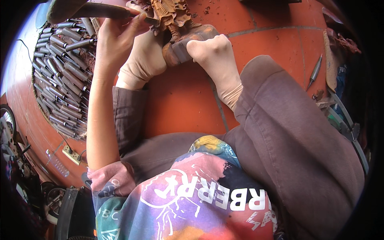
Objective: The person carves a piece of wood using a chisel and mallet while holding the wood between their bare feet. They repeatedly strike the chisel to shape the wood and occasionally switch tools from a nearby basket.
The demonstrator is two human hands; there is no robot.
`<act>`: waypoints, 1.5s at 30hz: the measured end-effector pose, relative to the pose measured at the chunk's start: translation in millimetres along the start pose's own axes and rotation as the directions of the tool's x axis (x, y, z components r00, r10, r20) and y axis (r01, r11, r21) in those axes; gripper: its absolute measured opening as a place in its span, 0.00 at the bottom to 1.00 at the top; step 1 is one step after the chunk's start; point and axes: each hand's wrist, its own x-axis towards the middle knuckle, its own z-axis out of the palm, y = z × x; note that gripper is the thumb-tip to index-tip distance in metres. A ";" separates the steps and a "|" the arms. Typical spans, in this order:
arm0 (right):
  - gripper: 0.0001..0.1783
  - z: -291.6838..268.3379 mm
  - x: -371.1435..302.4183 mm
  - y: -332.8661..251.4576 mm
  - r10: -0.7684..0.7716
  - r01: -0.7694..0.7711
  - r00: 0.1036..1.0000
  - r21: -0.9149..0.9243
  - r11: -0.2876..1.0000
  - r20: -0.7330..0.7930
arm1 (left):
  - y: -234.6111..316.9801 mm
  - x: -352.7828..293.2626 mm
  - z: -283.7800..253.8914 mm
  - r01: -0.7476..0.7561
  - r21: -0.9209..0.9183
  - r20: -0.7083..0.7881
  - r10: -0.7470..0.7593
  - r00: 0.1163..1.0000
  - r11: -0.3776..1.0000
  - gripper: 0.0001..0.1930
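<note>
My left hand (118, 38) is closed around a wood chisel (106, 11) with a dark handle. The chisel's tip points right, toward a carved brown wooden figure (170, 16) with ragged, folded shapes. A blocky base (180, 48) carries the figure, and its upper part runs out of the picture. My two feet in tan socks press against the base, the left foot (146, 60) on one side and the right foot (214, 52) on the other. Close to the chisel's butt end is a rounded wooden piece (64, 10), perhaps a mallet, cut off by the upper edge. My right hand is out of the picture.
A round tray (36, 94) at the left is packed with many dark-handled carving tools (60, 88). One loose pointed tool (315, 72) lies on the red tiles (280, 44) at the right. A power strip (72, 155) and clear plastic bottle (60, 168) sit lower left. Wood chips dot the far floor.
</note>
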 end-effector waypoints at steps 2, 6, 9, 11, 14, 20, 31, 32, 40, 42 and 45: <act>0.07 5.0 -1.0 -0.1 -0.007 0.007 1.000 -0.013 1.000 -0.022 | -7.4 -2.9 -5.2 -0.011 0.033 -0.009 0.012 1.000 0.999 0.10; 0.07 0.7 -0.8 0.9 0.008 -0.008 1.000 0.005 1.000 0.001 | -1.0 -5.9 9.7 -0.067 0.108 -0.061 0.074 0.995 0.992 0.10; 0.06 -1.7 -1.0 1.6 0.005 -0.005 1.000 -0.004 1.000 0.019 | 10.9 -10.1 21.2 -0.102 0.252 -0.090 0.129 0.988 0.962 0.09; 0.06 -2.2 -0.3 0.9 -0.001 0.001 1.000 0.007 1.000 0.019 | 9.0 -11.8 21.4 -0.124 0.280 -0.095 0.156 0.983 0.952 0.09; 0.06 -2.2 0.1 -0.5 0.004 -0.004 1.000 -0.003 1.000 0.005 | 14.2 -12.5 25.9 -0.144 0.303 -0.115 0.186 0.976 0.942 0.08; 0.09 3.8 -2.7 -1.8 0.039 -0.037 0.999 0.082 0.996 -0.025 | 11.3 -12.4 29.8 -0.215 0.470 -0.156 0.320 0.934 0.856 0.07; 0.08 -6.7 -2.0 8.8 0.042 -0.038 0.999 0.160 0.986 -0.022 | 22.5 -18.1 52.9 -0.262 0.668 -0.122 0.450 0.885 0.697 0.06; 0.08 -10.7 -3.8 14.2 0.032 -0.029 0.999 0.144 0.989 -0.020 | 21.1 -14.8 60.7 -0.271 0.640 -0.141 0.456 0.879 0.719 0.06; 0.07 5.5 1.2 -5.2 0.055 -0.038 0.995 0.197 0.980 -0.084 | 14.9 -33.6 57.4 -0.252 0.785 -0.136 0.555 0.821 0.566 0.04; 0.07 -0.7 1.2 2.9 0.058 -0.045 0.994 0.133 0.990 -0.096 | 14.6 -25.9 68.2 -0.274 0.809 -0.132 0.615 0.777 0.520 0.04; 0.07 2.2 2.2 2.2 0.059 -0.045 0.993 0.138 0.989 -0.099 | 13.9 -29.1 70.7 -0.247 0.857 -0.118 0.639 0.761 0.453 0.04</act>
